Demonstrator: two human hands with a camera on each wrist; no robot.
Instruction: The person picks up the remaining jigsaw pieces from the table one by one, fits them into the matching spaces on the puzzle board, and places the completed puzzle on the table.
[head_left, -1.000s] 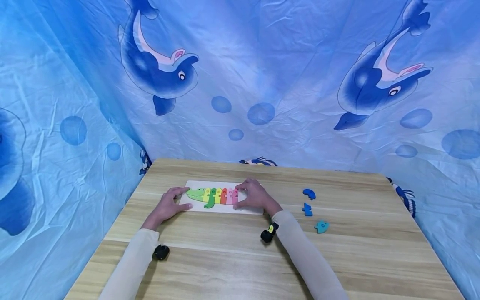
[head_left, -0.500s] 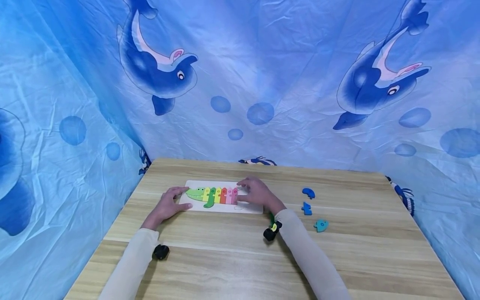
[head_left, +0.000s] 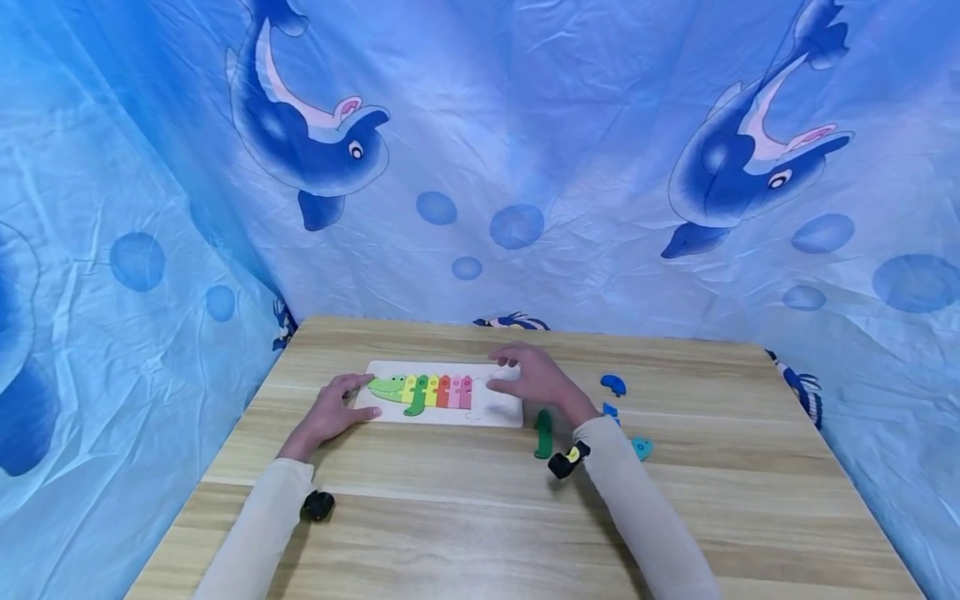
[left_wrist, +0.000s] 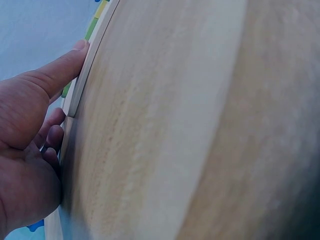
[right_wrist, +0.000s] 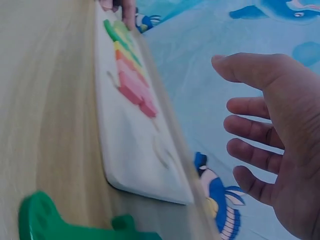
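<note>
A pale puzzle board (head_left: 498, 408) lies on the table with crocodile puzzle pieces (head_left: 420, 392) set in its left part, from the green head to the pink segments. Its right part shows a bare outline. My left hand (head_left: 332, 413) holds the board's left end, thumb at the front and fingers behind; in the left wrist view the thumb (left_wrist: 67, 70) rests on the board's edge. Above the board's right end hovers my right hand (head_left: 540, 379), fingers loosely bent and holding nothing. A dark green puzzle piece (head_left: 543, 433) lies just right of the board, large in the right wrist view (right_wrist: 65, 225).
Right of the board lie a dark blue curved piece (head_left: 613, 384), a blue piece (head_left: 611, 411) partly behind the right wrist, and a teal piece (head_left: 642, 448) beside the sleeve. A blue cloth (head_left: 517, 275) printed with dolphins hangs behind the table (head_left: 450, 508).
My right hand has moved off the last pink piece, rightward and up from the board. The dark green piece, mostly hidden before, now shows. The left hand stays at the board's left end.
</note>
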